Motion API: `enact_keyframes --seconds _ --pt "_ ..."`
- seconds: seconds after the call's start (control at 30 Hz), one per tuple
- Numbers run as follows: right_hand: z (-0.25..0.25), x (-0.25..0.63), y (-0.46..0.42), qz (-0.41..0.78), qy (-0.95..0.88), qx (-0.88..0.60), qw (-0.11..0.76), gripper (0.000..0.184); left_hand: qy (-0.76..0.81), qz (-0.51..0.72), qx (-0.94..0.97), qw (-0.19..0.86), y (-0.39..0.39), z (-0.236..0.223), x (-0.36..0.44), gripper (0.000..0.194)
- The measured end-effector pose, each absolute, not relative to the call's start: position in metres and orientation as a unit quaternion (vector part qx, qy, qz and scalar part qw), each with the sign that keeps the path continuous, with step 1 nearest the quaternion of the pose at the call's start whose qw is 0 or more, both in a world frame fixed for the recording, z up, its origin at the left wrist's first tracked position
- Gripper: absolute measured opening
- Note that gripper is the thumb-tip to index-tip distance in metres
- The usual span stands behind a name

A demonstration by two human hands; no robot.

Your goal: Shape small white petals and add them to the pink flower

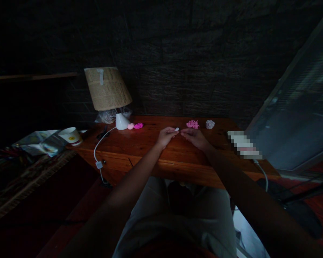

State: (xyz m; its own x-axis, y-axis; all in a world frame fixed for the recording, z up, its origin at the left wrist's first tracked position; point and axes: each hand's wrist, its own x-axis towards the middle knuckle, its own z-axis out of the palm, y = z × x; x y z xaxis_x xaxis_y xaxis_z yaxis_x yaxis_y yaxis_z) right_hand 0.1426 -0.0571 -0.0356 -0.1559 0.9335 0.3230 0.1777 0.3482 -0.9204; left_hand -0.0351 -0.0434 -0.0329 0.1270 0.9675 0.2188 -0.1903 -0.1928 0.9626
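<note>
White bit in your left hand, pink lumps parked at the back

So you've got both hands up over the wooden surface (150, 143), close together but with a small gap between them. Your left hand (164, 137) has a small white piece (177, 129) pinched between thumb and fingers, poking out on the side facing your other hand. Your right hand (194, 137) has its fingertips bunched together, pointing at that piece. Can't tell if there's anything between them tbh, too dark and too small.

Just past your right hand there's a crumbly-looking pink clump (192, 124), and a pale greyish lump (210, 124) sits a bit to the right of it. Over on the left, a light pink ball (130, 126) and a magenta lump (138, 125) sit side by side next to the white base of your lamp (107, 89).

Further left there's a paper cup (70, 136), and way off on the right end lies a blurred-out white item (243, 144) with a pale cable (264, 175) hanging down.
</note>
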Motion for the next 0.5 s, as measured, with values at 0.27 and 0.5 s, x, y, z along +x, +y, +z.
enact_keyframes --seconds 0.27,0.5 --pt "-0.0388 0.1439 -0.0538 0.397 -0.652 -0.419 0.492 0.039 0.363 0.555 0.537 0.522 -0.0437 -0.0317 -0.0345 0.038" --pt "-0.0428 0.1449 -0.0496 0.403 -0.648 -0.406 0.503 0.039 0.363 0.554 0.538 0.521 -0.0430 -0.0326 -0.0344 0.036"
